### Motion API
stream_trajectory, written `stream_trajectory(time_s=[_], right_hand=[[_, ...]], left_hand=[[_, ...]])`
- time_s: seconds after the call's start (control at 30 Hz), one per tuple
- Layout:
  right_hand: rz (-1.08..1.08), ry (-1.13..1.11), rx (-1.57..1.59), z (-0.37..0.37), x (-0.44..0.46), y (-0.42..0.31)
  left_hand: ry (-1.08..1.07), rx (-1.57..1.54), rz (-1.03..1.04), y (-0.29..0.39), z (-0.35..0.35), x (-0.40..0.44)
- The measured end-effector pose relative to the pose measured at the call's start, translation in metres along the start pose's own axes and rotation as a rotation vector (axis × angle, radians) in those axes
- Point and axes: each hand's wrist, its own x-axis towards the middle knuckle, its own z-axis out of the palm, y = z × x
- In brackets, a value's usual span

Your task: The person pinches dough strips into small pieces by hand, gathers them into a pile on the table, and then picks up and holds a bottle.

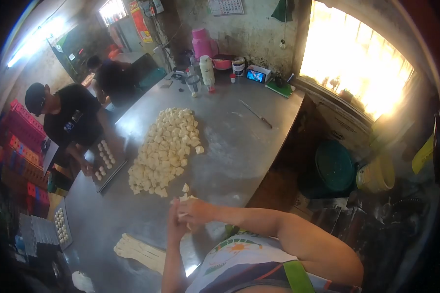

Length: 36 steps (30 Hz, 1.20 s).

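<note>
My right hand is closed on a piece of pale dough whose edge shows above my fingers. Pressed against it, my left hand is also closed round the dough; its fingertips are partly hidden. A small dough lump lies just beyond my hands. Farther up the metal table spreads a large heap of cut dough pieces. To the left of my left forearm, a long flat strip of dough rests on the table.
Across the metal table, a person in a dark shirt works over a tray of dough balls. A knife lies near the right edge. Bottles, a pink jug and a phone stand at the far end.
</note>
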Motion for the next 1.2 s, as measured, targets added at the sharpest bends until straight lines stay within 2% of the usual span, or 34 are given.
stream_trajectory(time_s=[0.03, 0.07, 0.13, 0.17, 0.23, 0.27, 0.33, 0.37, 0.43, 0.47, 0.53, 0.57, 0.6, 0.67, 0.73, 0.77, 0.8, 0.83, 0.87, 0.9, 0.93, 0.97, 1.0, 1.03, 1.07, 1.1, 1.13, 1.17, 1.2], right_hand=[[-0.095, 0.107, 0.000, 0.001, 0.005, 0.001], [-0.094, 0.110, -0.001, 0.002, 0.005, -0.004], [0.144, 0.167, -0.206, 0.001, 0.003, -0.015], [0.147, 0.169, -0.208, -0.002, 0.004, -0.013], [0.548, -0.065, -0.280, -0.011, 0.005, 0.003], [0.555, -0.055, -0.285, -0.013, 0.000, 0.020], [0.620, 0.037, -0.349, -0.008, -0.019, 0.053], [0.616, 0.034, -0.353, -0.008, -0.019, 0.049], [0.315, 0.056, -0.399, -0.006, -0.021, 0.027], [0.317, 0.053, -0.402, 0.001, -0.021, 0.017], [0.140, -0.023, -0.156, 0.008, -0.011, 0.003], [0.144, -0.024, -0.155, 0.009, -0.009, -0.001], [0.131, 0.058, -0.120, 0.014, -0.007, -0.006], [0.106, 0.142, -0.088, 0.013, -0.001, -0.015], [0.254, 0.120, -0.194, 0.002, 0.000, -0.026], [0.253, 0.119, -0.194, -0.001, -0.001, -0.019], [0.400, 0.087, -0.219, -0.003, -0.001, -0.005], [0.546, 0.057, -0.240, -0.003, -0.001, 0.008], [0.541, 0.064, -0.238, -0.011, -0.003, 0.022], [0.626, 0.013, -0.270, -0.025, -0.008, 0.034], [0.713, -0.046, -0.294, -0.028, -0.015, 0.043], [0.710, -0.050, -0.289, -0.025, -0.019, 0.043], [0.509, 0.061, -0.352, -0.022, -0.023, 0.042], [0.310, 0.171, -0.403, -0.015, -0.028, 0.040], [0.309, 0.169, -0.397, -0.009, -0.028, 0.033], [0.231, 0.053, -0.250, -0.008, -0.021, 0.021], [0.154, -0.060, -0.109, -0.011, -0.012, 0.012], [0.161, -0.058, -0.106, -0.014, -0.009, 0.003], [0.064, 0.037, -0.063, -0.015, -0.007, -0.007]], left_hand=[[-0.142, -0.089, -0.217, -0.022, -0.004, 0.001], [-0.145, -0.089, -0.215, -0.025, -0.001, -0.001], [-0.109, 0.071, -0.342, -0.031, 0.013, -0.004], [-0.113, 0.069, -0.340, -0.027, 0.016, -0.006], [-0.463, 0.503, -0.375, -0.012, 0.015, -0.009], [-0.471, 0.500, -0.364, 0.002, 0.012, -0.007], [-0.308, -0.010, -0.149, 0.027, 0.001, -0.015], [-0.301, -0.012, -0.149, 0.015, -0.002, -0.011], [-0.228, 0.070, -0.263, -0.016, -0.007, -0.008], [-0.227, 0.065, -0.263, -0.016, -0.006, -0.010], [-0.093, 0.120, 0.252, -0.005, 0.003, 0.005], [0.060, 0.128, 0.434, 0.015, 0.005, 0.014], [0.055, 0.133, 0.424, 0.007, 0.000, 0.008], [-0.235, -0.181, -0.201, -0.017, -0.008, 0.009], [-0.201, -0.148, -0.255, -0.025, 0.006, -0.001], [-0.157, -0.120, -0.315, -0.023, 0.015, -0.004], [-0.152, -0.118, -0.316, -0.011, 0.016, -0.003], [-0.320, 0.179, -0.221, 0.001, 0.013, -0.004], [-0.486, 0.478, -0.113, 0.017, 0.010, -0.001], [-0.485, 0.481, -0.105, 0.033, 0.009, 0.003], [-0.412, 0.293, -0.183, 0.049, 0.006, 0.000], [-0.331, 0.104, -0.263, 0.057, 0.005, -0.002], [-0.319, 0.104, -0.265, 0.049, 0.008, 0.001], [-0.176, 0.070, -0.220, 0.033, 0.009, 0.003], [-0.039, 0.038, -0.171, 0.025, 0.010, 0.004], [-0.039, 0.040, -0.164, 0.040, 0.014, 0.010], [0.060, -0.091, -0.064, 0.058, 0.023, 0.016], [0.157, -0.222, 0.021, 0.070, 0.028, 0.016], [0.154, -0.219, 0.006, 0.056, 0.019, 0.015]])
